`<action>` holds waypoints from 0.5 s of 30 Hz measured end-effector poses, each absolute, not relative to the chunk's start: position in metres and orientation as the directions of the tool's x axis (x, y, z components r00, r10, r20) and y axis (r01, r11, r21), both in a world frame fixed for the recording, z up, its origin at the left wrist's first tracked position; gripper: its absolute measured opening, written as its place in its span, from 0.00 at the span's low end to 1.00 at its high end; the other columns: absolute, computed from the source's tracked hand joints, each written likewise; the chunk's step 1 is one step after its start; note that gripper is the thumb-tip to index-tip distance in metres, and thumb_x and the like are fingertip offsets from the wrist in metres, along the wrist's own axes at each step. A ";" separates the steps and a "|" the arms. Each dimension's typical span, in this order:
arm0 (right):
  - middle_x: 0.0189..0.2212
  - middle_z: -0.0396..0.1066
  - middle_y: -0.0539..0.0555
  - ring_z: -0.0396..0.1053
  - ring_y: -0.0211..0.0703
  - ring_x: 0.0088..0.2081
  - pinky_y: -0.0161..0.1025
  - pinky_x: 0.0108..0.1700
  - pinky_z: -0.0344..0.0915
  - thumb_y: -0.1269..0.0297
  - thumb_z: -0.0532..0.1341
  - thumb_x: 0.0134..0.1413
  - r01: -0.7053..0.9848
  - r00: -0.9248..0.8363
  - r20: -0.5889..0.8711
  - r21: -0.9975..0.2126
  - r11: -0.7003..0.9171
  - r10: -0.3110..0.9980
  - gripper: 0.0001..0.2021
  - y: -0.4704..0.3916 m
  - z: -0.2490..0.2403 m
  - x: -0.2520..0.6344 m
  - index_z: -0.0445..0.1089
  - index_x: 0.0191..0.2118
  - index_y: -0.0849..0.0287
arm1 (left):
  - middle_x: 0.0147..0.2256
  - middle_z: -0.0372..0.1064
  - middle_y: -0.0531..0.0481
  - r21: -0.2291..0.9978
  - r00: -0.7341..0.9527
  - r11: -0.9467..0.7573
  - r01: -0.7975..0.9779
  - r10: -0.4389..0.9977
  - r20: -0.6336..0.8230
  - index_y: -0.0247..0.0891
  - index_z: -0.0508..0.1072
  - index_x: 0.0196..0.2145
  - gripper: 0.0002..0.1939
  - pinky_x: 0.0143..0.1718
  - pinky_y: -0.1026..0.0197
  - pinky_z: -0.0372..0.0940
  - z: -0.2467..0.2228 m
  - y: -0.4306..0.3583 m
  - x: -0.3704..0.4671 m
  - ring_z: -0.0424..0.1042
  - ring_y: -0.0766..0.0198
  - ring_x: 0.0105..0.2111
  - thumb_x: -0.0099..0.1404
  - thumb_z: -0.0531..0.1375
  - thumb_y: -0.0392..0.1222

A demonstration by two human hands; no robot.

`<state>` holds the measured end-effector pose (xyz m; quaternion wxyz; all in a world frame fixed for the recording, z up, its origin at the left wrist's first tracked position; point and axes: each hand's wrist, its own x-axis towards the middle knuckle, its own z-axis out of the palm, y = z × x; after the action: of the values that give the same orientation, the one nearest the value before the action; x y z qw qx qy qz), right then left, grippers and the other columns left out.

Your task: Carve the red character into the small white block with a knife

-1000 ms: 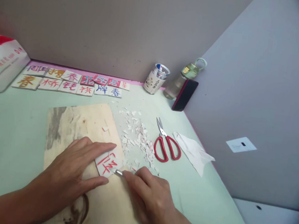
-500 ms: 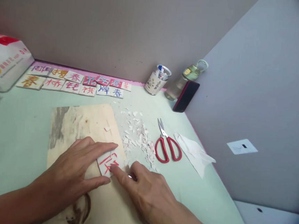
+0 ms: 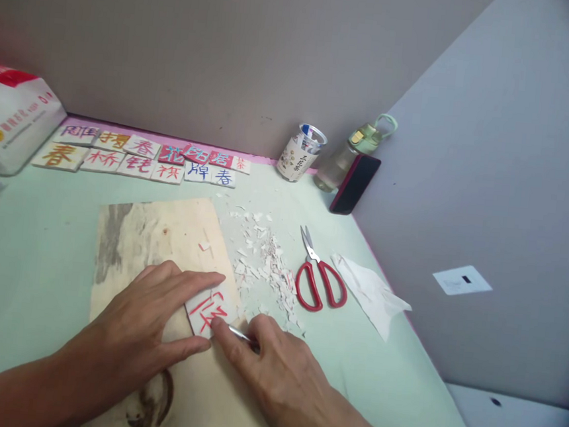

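Note:
My left hand (image 3: 149, 331) grips a white square tile (image 3: 201, 306) by its edges, fingers along the top and thumb at the bottom corner. Part of a red painted character shows on the tile. It rests on a wooden board (image 3: 173, 230). My right hand (image 3: 272, 358) is closed around a slim metal carving knife (image 3: 240, 334); its handle is hidden in the palm. The knife's silver end points at the tile's right edge, and my right index fingertip touches the tile's face. Small white chips (image 3: 270, 265) lie scattered beside the board.
Red-handled scissors (image 3: 315, 276) and a crumpled tissue (image 3: 370, 294) lie to the right. Several painted tiles (image 3: 142, 164) are lined up at the back. A labelled can (image 3: 296, 158), a bottle (image 3: 335, 168) and a phone (image 3: 355, 185) stand at the back right; a bag (image 3: 13, 123) is at left.
My right hand has shifted slightly down and its knuckles have turned, so more of the silver knife shows. My left hand and the tile stay in place.

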<state>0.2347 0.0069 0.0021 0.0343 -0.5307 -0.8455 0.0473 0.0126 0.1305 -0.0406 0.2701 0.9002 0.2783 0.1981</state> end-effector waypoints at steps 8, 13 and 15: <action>0.35 0.64 0.53 0.60 0.42 0.30 0.37 0.26 0.55 0.75 0.57 0.66 0.885 -0.456 0.009 -0.100 0.454 0.890 0.25 0.007 0.002 0.236 0.55 0.66 0.59 | 0.47 0.73 0.52 0.603 0.731 -0.675 0.425 0.649 0.212 0.55 0.61 0.65 0.29 0.53 0.50 0.62 -0.041 0.124 0.016 0.69 0.53 0.46 0.70 0.62 0.54; 0.35 0.65 0.53 0.60 0.43 0.32 0.39 0.27 0.56 0.76 0.57 0.65 0.863 -0.498 -0.006 -0.099 0.495 0.867 0.27 0.009 0.004 0.237 0.53 0.67 0.62 | 0.47 0.75 0.52 0.582 0.752 -0.702 0.411 0.622 0.220 0.54 0.63 0.65 0.29 0.52 0.51 0.65 -0.041 0.127 0.014 0.71 0.52 0.45 0.70 0.62 0.56; 0.35 0.65 0.53 0.60 0.43 0.31 0.39 0.26 0.56 0.75 0.57 0.65 0.865 -0.496 -0.007 -0.097 0.493 0.868 0.26 0.009 0.003 0.237 0.53 0.67 0.62 | 0.47 0.75 0.52 0.577 0.762 -0.708 0.408 0.612 0.212 0.54 0.62 0.65 0.29 0.51 0.52 0.65 -0.041 0.128 0.014 0.71 0.53 0.44 0.70 0.62 0.57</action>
<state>0.2375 0.0095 0.0031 0.0215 -0.5016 -0.8637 0.0439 0.0140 0.1279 -0.0411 0.2573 0.9026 0.2826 0.1982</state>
